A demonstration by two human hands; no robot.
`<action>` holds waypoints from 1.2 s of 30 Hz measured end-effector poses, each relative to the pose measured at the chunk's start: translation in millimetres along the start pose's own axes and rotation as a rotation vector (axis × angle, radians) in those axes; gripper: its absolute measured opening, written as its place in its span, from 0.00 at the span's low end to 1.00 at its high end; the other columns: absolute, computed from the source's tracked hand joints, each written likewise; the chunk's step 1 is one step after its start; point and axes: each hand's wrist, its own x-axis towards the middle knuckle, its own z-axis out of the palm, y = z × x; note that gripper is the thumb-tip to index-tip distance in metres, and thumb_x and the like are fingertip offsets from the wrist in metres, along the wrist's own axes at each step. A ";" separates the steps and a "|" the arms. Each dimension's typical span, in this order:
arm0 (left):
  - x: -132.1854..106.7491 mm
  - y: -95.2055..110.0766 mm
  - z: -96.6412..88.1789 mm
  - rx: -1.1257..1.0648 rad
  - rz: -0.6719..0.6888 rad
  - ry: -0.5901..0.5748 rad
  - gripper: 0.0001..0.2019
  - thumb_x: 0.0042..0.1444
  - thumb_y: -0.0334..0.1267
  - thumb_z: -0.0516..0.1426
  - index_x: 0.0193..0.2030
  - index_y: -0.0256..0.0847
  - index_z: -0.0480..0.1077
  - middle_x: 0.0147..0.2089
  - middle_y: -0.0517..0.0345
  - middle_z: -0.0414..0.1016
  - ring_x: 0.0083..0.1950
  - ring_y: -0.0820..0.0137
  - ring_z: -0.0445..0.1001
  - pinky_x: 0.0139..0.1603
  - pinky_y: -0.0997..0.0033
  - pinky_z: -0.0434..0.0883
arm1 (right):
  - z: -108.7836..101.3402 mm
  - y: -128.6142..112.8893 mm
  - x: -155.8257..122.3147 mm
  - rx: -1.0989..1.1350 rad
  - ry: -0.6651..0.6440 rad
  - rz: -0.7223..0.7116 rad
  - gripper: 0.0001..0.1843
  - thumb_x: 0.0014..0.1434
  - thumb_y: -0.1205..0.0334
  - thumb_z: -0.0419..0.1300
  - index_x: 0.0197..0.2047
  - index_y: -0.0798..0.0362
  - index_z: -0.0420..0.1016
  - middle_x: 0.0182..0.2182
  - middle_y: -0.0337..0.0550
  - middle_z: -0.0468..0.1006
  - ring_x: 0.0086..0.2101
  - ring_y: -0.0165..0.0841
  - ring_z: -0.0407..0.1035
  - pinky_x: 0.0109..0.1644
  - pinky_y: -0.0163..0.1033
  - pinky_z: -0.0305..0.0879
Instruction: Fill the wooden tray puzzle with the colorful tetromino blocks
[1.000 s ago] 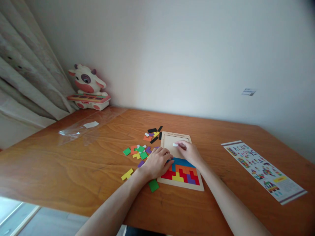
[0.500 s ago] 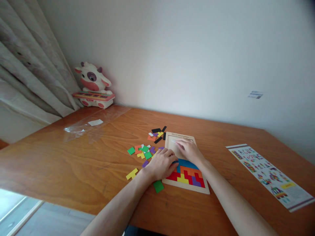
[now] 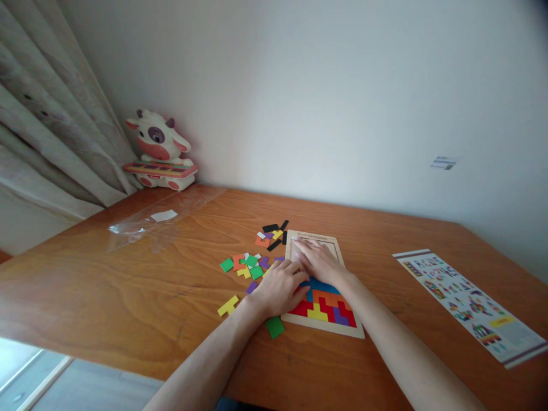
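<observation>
A wooden puzzle board (image 3: 336,245) lies on the table with red, yellow, purple, orange and blue pieces fitted in its near half. My right hand (image 3: 319,260) rests over the bare far half of the tray, fingers stretched out and lying flat toward its upper left. My left hand (image 3: 280,288) lies across the board's left edge, fingers bent and thumb apart over the red and blue pieces; its fingertips are partly hidden. A green square piece (image 3: 274,327) sits just below the left wrist. A yellow T-shaped piece (image 3: 228,305) lies left of it.
Loose coloured pieces (image 3: 251,261) and several black strips (image 3: 270,228) lie left of the board. A printed instruction sheet (image 3: 471,308) is at the right. Farther left are a clear plastic bag (image 3: 137,225) and a cow toy keyboard (image 3: 160,154) by the wall.
My right hand has flattened, its fingers reaching left and farther across the tray's bare part. My left hand stays at the board's left edge. The view has shifted slightly.
</observation>
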 end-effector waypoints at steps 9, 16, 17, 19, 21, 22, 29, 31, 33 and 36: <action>3.8 -5.6 -0.9 -0.073 0.056 0.084 0.08 0.63 0.36 0.54 0.42 0.41 0.76 0.43 0.53 0.78 0.45 0.64 0.75 0.49 0.64 0.70 | 3.6 -15.8 26.2 0.063 0.163 -0.026 0.15 0.66 0.61 0.56 0.53 0.52 0.76 0.52 0.51 0.77 0.54 0.43 0.68 0.60 0.49 0.62; -2.2 -46.0 -23.7 -0.052 -0.339 0.412 0.07 0.62 0.35 0.54 0.41 0.42 0.74 0.42 0.52 0.78 0.44 0.64 0.76 0.47 0.65 0.71 | 14.3 -42.7 70.9 0.144 0.070 -0.048 0.16 0.69 0.66 0.50 0.53 0.51 0.76 0.50 0.47 0.80 0.51 0.37 0.71 0.57 0.43 0.61; -4.5 -53.8 -27.0 -0.057 -0.408 0.445 0.08 0.62 0.35 0.53 0.42 0.42 0.74 0.41 0.52 0.78 0.43 0.64 0.76 0.47 0.65 0.71 | 16.2 -49.0 73.3 0.124 0.038 -0.062 0.17 0.69 0.67 0.49 0.52 0.51 0.77 0.51 0.47 0.80 0.51 0.38 0.71 0.56 0.43 0.61; -8.8 -68.9 -32.2 -0.070 -0.535 0.493 0.09 0.61 0.34 0.53 0.43 0.41 0.74 0.42 0.52 0.77 0.42 0.64 0.75 0.45 0.65 0.72 | 19.6 -62.9 75.6 0.082 0.011 -0.066 0.18 0.69 0.68 0.48 0.54 0.50 0.76 0.55 0.48 0.77 0.54 0.42 0.68 0.55 0.47 0.60; -11.6 -81.6 -35.1 -0.131 -0.631 0.558 0.10 0.57 0.33 0.54 0.42 0.41 0.74 0.43 0.51 0.77 0.41 0.65 0.75 0.45 0.65 0.71 | 21.7 -76.1 76.9 0.066 0.024 -0.043 0.17 0.69 0.66 0.48 0.53 0.51 0.76 0.54 0.49 0.78 0.56 0.44 0.67 0.57 0.50 0.57; -12.1 -86.8 -35.8 -0.230 -0.686 0.620 0.10 0.55 0.33 0.55 0.41 0.40 0.75 0.43 0.52 0.77 0.40 0.66 0.75 0.44 0.66 0.71 | 22.2 -81.6 77.8 0.070 0.024 -0.018 0.17 0.70 0.65 0.48 0.51 0.50 0.77 0.51 0.49 0.80 0.55 0.44 0.68 0.58 0.51 0.55; -11.1 -103.3 -35.7 -0.823 -0.900 0.949 0.15 0.48 0.43 0.57 0.41 0.39 0.71 0.41 0.52 0.77 0.38 0.71 0.75 0.35 0.76 0.69 | 29.9 -91.8 93.8 0.114 0.041 0.247 0.12 0.65 0.61 0.58 0.49 0.51 0.78 0.48 0.51 0.79 0.49 0.41 0.72 0.52 0.44 0.62; -12.3 -105.8 -35.3 -0.823 -0.915 0.936 0.15 0.49 0.44 0.56 0.41 0.39 0.70 0.40 0.52 0.77 0.36 0.72 0.75 0.34 0.76 0.68 | 32.1 -91.1 98.6 0.131 0.037 0.337 0.13 0.65 0.57 0.58 0.49 0.51 0.78 0.48 0.52 0.78 0.46 0.41 0.73 0.49 0.43 0.65; -14.1 -107.9 -35.3 -0.791 -0.923 0.903 0.14 0.50 0.43 0.55 0.42 0.39 0.70 0.40 0.52 0.77 0.36 0.72 0.76 0.34 0.76 0.69 | 31.1 -91.3 102.4 0.147 0.015 0.398 0.13 0.65 0.55 0.59 0.48 0.50 0.80 0.47 0.53 0.78 0.45 0.42 0.74 0.47 0.44 0.67; -17.9 -107.8 -37.3 -0.688 -0.919 0.819 0.11 0.51 0.39 0.56 0.41 0.39 0.71 0.40 0.53 0.77 0.37 0.70 0.75 0.37 0.72 0.70 | 23.4 -93.2 106.7 0.162 -0.043 0.423 0.11 0.63 0.54 0.61 0.41 0.48 0.83 0.48 0.53 0.78 0.46 0.44 0.74 0.46 0.45 0.68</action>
